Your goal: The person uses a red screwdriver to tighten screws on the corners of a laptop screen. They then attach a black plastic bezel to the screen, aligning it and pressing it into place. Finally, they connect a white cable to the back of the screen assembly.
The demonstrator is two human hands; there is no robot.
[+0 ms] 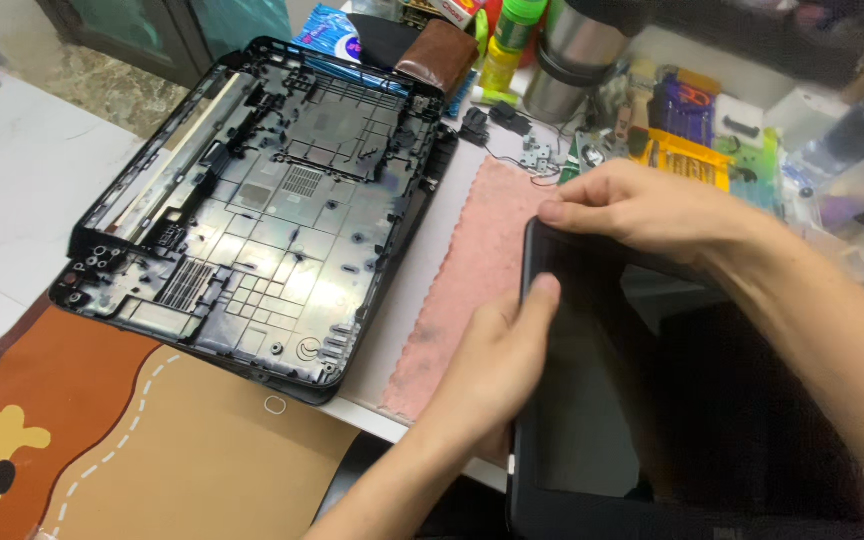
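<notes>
Grasping the black screen panel point(592, 400), left hand point(497, 365) and right hand point(642, 205) grip its edges beside the emptied laptop shell point(252, 210).

The left hand point(497, 365) comes up from below with its palm turned away, fingers together and thumb pointing up. The right hand point(642, 205) reaches in from the right, palm down, fingers curled and pressed close together.

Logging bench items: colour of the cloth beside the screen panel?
Pink cloth, dark smudges, head view.
</notes>
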